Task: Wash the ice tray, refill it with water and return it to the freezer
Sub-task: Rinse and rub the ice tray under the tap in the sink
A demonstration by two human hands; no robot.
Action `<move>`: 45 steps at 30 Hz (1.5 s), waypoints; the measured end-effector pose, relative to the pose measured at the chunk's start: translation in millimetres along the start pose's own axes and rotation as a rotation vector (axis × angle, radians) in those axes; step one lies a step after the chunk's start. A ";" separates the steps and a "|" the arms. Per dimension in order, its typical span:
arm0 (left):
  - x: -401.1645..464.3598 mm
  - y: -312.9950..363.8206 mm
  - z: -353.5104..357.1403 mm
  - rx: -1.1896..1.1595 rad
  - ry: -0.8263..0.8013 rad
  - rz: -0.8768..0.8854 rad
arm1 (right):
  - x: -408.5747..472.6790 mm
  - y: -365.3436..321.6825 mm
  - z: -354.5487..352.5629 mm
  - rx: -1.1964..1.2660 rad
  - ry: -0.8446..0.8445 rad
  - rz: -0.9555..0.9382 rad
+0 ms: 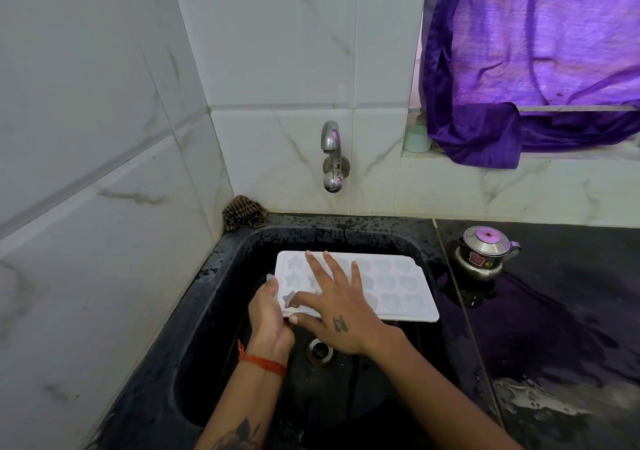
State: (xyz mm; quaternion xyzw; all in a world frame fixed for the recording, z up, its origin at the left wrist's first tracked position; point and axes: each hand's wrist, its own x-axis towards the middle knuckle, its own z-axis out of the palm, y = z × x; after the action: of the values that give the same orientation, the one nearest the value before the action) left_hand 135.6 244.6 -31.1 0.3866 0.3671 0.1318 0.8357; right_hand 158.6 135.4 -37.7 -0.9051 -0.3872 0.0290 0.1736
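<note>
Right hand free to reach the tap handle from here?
Probably yes. The right hand lies open on the ice tray, gripping nothing, and nothing stands between it and the tap above.

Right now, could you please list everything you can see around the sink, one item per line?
ice tray: one, white, held over the sink
sink: one, black, wet, set in the counter
drain: one, metal, in the sink bottom
tap: one, chrome, on the tiled wall above the sink
cloth: one, brown checked, in the back-left corner
small pot: one, steel with a lid, on the counter right of the sink
curtain: one, purple, upper right
cup: one, pale, on the sill
left hand: grips the tray's left edge
right hand: spread flat on the tray
</note>
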 end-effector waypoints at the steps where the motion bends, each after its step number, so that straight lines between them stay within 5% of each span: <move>1: -0.4 0.2 0.1 -0.004 0.003 -0.002 | -0.1 0.3 0.1 -0.003 0.000 0.003; 22: 8.9 -1.5 0.2 0.021 -0.031 0.014 | 0.0 10.4 5.2 0.030 0.019 0.035; 37: 12.2 1.8 -0.5 0.061 0.014 0.015 | -23.5 83.9 -18.2 0.039 0.386 0.503; 45: 11.8 -1.6 0.9 0.043 0.033 0.003 | -20.1 80.1 -7.8 -0.071 0.094 0.580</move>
State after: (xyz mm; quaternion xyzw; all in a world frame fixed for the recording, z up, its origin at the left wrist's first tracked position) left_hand 144.3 249.0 -37.9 0.4027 0.3828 0.1316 0.8210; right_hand 201.4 67.5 -59.0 -0.9838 -0.1045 0.0217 0.1442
